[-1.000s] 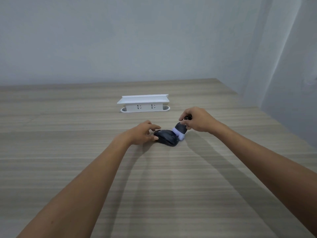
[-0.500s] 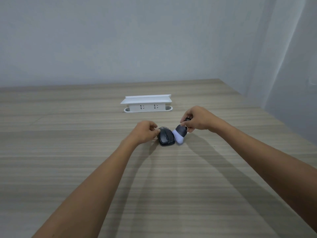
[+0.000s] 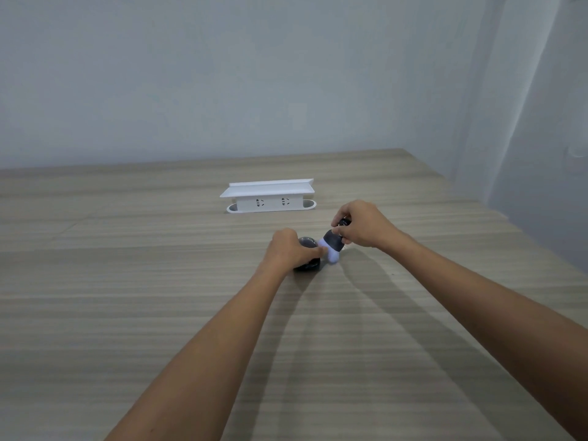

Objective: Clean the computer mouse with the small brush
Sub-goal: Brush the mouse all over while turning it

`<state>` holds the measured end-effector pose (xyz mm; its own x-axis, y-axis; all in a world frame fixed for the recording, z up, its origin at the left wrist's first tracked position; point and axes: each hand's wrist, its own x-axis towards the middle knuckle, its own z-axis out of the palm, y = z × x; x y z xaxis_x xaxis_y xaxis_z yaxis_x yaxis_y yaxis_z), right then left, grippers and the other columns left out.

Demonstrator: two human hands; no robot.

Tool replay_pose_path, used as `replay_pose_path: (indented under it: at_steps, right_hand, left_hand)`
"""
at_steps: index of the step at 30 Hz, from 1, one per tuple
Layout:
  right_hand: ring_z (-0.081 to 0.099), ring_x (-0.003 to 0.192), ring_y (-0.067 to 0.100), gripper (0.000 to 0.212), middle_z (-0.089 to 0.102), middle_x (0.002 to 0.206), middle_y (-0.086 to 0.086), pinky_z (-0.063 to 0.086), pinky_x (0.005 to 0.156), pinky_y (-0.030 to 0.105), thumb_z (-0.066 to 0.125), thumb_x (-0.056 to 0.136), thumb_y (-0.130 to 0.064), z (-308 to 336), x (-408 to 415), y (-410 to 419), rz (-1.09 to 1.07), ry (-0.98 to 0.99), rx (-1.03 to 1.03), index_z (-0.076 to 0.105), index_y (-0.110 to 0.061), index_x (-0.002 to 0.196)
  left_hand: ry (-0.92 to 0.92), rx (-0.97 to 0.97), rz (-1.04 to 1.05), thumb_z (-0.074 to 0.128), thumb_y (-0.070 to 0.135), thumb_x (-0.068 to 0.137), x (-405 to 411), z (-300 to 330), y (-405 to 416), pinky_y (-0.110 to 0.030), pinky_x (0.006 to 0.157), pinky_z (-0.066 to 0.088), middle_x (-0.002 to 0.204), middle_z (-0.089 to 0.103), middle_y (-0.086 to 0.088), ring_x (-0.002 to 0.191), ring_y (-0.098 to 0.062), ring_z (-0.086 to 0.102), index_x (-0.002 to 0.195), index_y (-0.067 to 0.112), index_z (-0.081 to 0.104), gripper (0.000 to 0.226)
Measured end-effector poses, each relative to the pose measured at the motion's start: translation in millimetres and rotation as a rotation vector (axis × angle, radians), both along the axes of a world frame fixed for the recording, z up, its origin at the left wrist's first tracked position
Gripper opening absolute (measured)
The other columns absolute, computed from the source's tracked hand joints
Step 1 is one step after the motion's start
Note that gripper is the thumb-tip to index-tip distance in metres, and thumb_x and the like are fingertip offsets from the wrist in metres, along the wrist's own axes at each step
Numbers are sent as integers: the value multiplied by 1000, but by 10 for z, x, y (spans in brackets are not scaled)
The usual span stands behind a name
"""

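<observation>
A black computer mouse (image 3: pixel 308 242) lies on the wooden table (image 3: pixel 159 297), mostly covered by my left hand (image 3: pixel 288 251), which grips it from above. My right hand (image 3: pixel 361 227) holds a small brush (image 3: pixel 332 248) by its dark handle, tilted down to the left. The brush's white bristles touch the table right beside the mouse's right side. Only the far top and near edge of the mouse show.
A white power strip box (image 3: pixel 269 197) with two sockets stands further back on the table. The table's right edge runs diagonally close to the grey wall at right.
My left hand has slid over the mouse and now covers it, where before only the fingertips touched its left side. The mouse has turned on the table. The brush stays at its right.
</observation>
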<state>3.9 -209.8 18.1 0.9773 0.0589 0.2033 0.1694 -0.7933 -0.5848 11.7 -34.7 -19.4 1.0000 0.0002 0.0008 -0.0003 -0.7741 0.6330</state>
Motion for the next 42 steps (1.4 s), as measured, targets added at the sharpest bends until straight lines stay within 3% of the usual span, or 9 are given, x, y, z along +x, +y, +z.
replay_pose_path:
  at_steps: [3,9,14,19,26,31,33,38,42]
  right_hand:
    - [67,64,23,12,58,75,1,43,47,13,74,86,-6,16,-1,-30,7,-19,79,69,-5,97]
    - [68,54,18,18,59,66,-1,46,46,10,80,82,-9,19,0,-37,47,-80,143,69,-4,94]
    - [69,52,19,17,62,61,-1,51,49,13,79,83,-16,-3,11,-22,72,-178,144,68,-6,90]
    - [70,53,19,17,56,56,-5,55,49,19,76,86,-22,-20,3,1,109,-201,130,68,-8,86]
    - [66,50,9,18,55,63,-6,53,48,19,74,88,-26,9,-3,33,112,-216,117,67,-10,91]
    - [61,48,2,15,58,65,-7,48,47,13,72,89,-26,14,-61,191,183,-239,92,68,-12,91]
    - [60,49,5,15,60,66,-7,49,50,15,71,90,-28,14,-82,257,205,-242,37,68,-13,91]
    - [50,65,9,18,54,72,-14,33,56,12,68,93,-25,29,-83,172,213,-272,-164,70,-7,93]
    - [53,68,14,20,58,72,-5,33,56,15,67,93,-25,12,-48,23,168,-238,-212,71,-5,94]
  left_hand:
    - [13,-2,-56,85,46,69,10,-23,-17,-30,60,43,75,65,-10,67,-20,57,69,4,64,47]
    - [25,9,-134,84,32,72,9,-17,97,-28,55,35,65,48,-4,62,-18,45,59,11,47,45]
    - [68,12,-248,85,35,72,49,14,277,-28,63,38,73,58,-3,68,-18,52,85,1,68,40]
    - [94,-46,-397,86,30,74,39,42,409,-29,69,40,75,59,-3,69,-17,53,93,1,70,37]
    - [129,4,-455,87,29,75,55,90,517,-33,88,52,99,76,-4,87,-19,68,112,11,72,44]
    - [140,12,-478,87,28,75,130,56,531,-21,68,46,69,68,20,65,3,62,92,26,72,23]
    - [143,11,-492,87,27,75,162,51,538,-20,65,43,65,66,19,57,7,59,86,28,69,20]
    - [163,53,-559,85,27,77,185,106,588,-36,93,54,102,78,0,97,-20,72,114,20,73,39]
    - [152,58,-584,85,26,77,222,107,599,-38,99,54,103,78,-1,100,-22,73,116,20,74,41]
